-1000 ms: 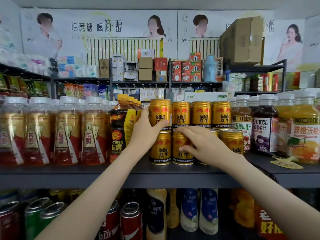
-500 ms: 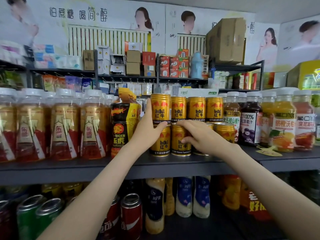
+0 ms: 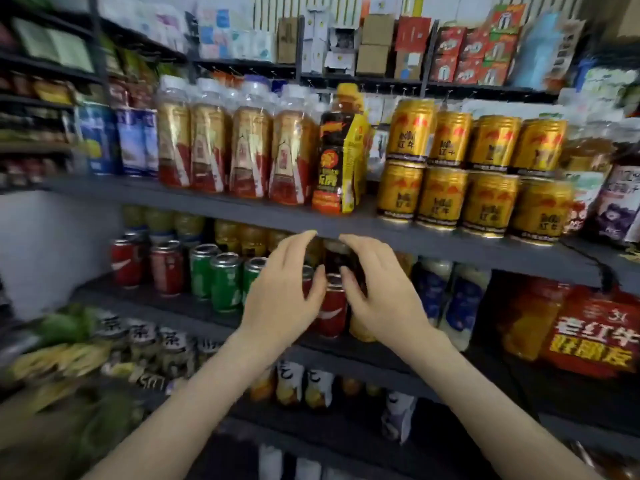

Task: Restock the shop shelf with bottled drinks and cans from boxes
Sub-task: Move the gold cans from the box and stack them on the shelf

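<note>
Both hands are raised side by side in front of the shelving, the left hand [image 3: 284, 292] and the right hand [image 3: 379, 299] each with fingers loosely curved and parted, gripping nothing. Their fingertips nearly meet before the dark, flat front edge of the upper shelf [image 3: 207, 206]. Through the gap between them shows a red can [image 3: 333, 306] with a white swoosh, standing on the shelf below; whether either hand touches it I cannot tell, as the view is blurred.

On the upper shelf, up and to the right of the hands, stand the gold cans [image 3: 474, 174]: glossy metal cylinders with ribbed shoulders, stacked in two tiers of four, each upper can sitting on a lower one. Just to their left is a black-and-yellow bottle [image 3: 337, 150] with an orange cap, then a row of clear plastic bottles [image 3: 235, 147] with white caps and shiny gold-and-red sleeves.

On the lower shelf, left of the hands, are green cans [image 3: 225, 282] with silver tops. Small cardboard boxes [image 3: 374, 43] sit on the top shelf.
</note>
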Motion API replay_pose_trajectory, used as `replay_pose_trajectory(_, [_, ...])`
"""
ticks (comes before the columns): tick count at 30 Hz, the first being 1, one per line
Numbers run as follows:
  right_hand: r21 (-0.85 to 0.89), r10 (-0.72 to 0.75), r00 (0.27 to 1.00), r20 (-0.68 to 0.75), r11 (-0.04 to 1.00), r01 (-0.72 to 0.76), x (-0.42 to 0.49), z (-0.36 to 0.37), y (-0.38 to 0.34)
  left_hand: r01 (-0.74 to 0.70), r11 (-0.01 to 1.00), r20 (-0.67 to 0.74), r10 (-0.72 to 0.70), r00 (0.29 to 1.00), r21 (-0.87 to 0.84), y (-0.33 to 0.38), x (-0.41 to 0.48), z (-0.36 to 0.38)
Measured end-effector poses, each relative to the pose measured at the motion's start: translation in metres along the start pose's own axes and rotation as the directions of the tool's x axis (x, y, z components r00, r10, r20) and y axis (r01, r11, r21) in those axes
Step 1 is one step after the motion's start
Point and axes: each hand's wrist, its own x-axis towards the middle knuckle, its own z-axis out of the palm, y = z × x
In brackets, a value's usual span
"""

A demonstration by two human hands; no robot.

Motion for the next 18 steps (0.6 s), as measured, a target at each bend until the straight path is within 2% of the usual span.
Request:
replay_pose_trajectory(3, [0.143,-0.049,0.982,0.183,0.989,0.022,-0.027,0.068,-0.050,0.266,0.952,0.064,-0.278,0.958,0.151,-0.051,-0.076,-0.033])
replay_pose_trajectory(5, [0.214,-0.067,0.942,0.330,0.977,-0.006,-0.038,0.116,-0.090,0.451,0.848,0.063,-0.485,0.872,0.279,-0.085,-0.125,-0.062])
replay_pose_trajectory(7, [0.274,-0.081,0.874,0.479,0.960,-0.060,-0.046,0.162,-0.134,0.564,0.729,0.038,-0.624,0.780,0.388,-0.114,-0.172,-0.098])
replay_pose_trajectory(11, [0.349,-0.181,0.737,0.651,0.934,-0.080,-0.058,0.252,-0.221,0.690,0.534,-0.072,-0.763,0.642,0.489,-0.172,-0.261,-0.175])
replay_pose_trajectory(18, [0.419,-0.313,0.513,0.799,0.903,-0.101,-0.074,0.413,-0.379,0.854,0.147,-0.199,-0.940,0.278,0.498,-0.270,-0.408,-0.305])
